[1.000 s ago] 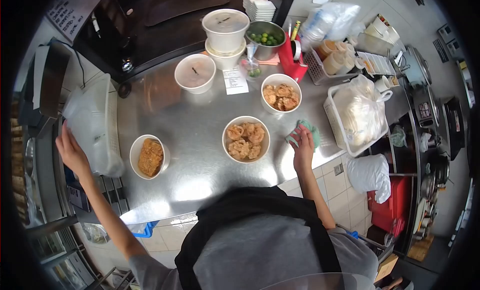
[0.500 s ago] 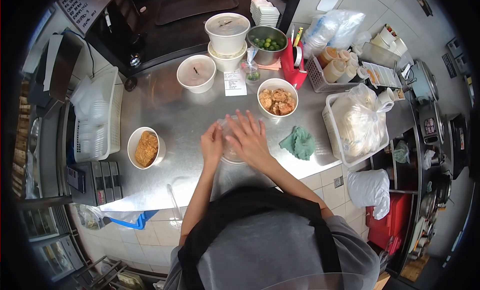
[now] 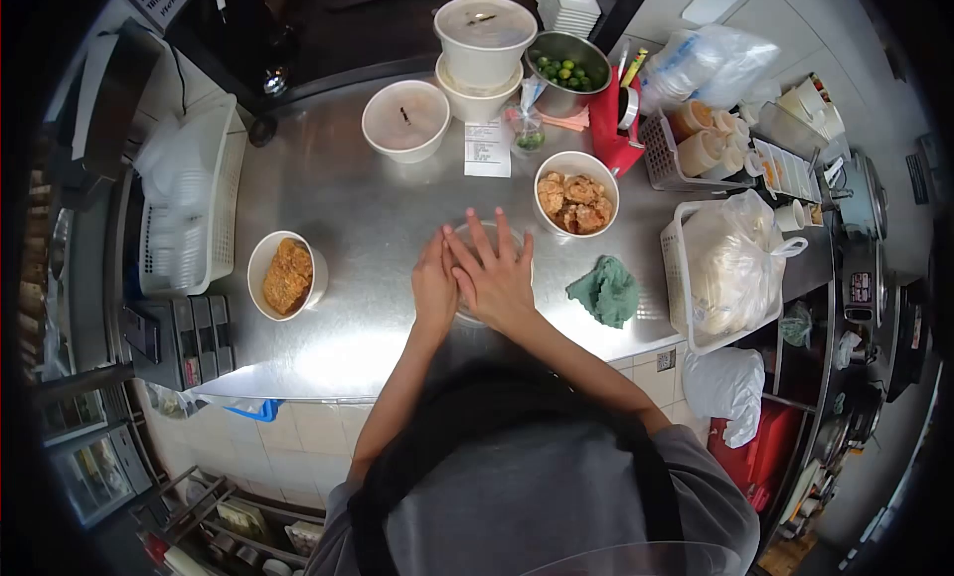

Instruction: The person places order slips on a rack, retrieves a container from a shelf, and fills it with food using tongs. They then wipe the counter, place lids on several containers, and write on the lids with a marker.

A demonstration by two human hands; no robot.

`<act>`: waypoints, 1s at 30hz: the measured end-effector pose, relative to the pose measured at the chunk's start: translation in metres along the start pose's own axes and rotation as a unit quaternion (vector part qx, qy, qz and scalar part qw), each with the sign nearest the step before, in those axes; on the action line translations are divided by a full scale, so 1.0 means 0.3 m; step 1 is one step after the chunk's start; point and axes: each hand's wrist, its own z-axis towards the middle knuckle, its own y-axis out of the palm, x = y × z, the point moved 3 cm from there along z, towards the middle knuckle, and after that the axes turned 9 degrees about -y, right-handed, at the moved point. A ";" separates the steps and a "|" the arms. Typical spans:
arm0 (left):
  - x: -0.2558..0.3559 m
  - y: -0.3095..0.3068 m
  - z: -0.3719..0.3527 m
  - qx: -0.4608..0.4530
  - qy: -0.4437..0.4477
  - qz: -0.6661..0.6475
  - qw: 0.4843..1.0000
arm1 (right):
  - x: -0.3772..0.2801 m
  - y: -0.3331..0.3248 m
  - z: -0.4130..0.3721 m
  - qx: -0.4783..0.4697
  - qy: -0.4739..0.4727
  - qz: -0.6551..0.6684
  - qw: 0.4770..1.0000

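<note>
My right hand lies spread, palm down, on a round clear lid near the counter's front edge. Beside it on the left, my left hand touches the lid's left side, its fingers bent and partly hidden by the right hand. What lies under the lid is covered by my hands. A white bowl of fried chicken pieces stands just beyond, to the right. Another bowl with one breaded piece is at the left. A green cloth lies crumpled right of my hands.
Lidded bowls stand at the back by a receipt, a metal bowl of limes and a red holder. White baskets flank the counter, one with plastic lids, one with a bagged bundle. Sauce bottles fill a grey basket.
The view has shifted a little. My left hand has come closer to my right hand, and its fingers now lie against or under the right hand's fingers.
</note>
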 end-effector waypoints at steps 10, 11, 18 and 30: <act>-0.032 0.019 0.029 -0.057 -0.027 0.060 0.996 | 0.033 0.044 0.032 -0.066 -0.011 0.013 0.998; -0.038 0.021 0.021 -0.059 -0.033 0.046 0.997 | 0.038 0.044 0.026 -0.070 -0.008 0.041 0.997; -0.031 0.030 0.018 -0.042 -0.024 -0.029 0.998 | 0.111 0.063 0.007 -0.024 0.032 0.229 0.973; -0.198 -0.193 -0.758 0.286 -0.239 0.023 0.928 | -0.092 -0.083 -0.074 0.133 -0.184 0.359 0.905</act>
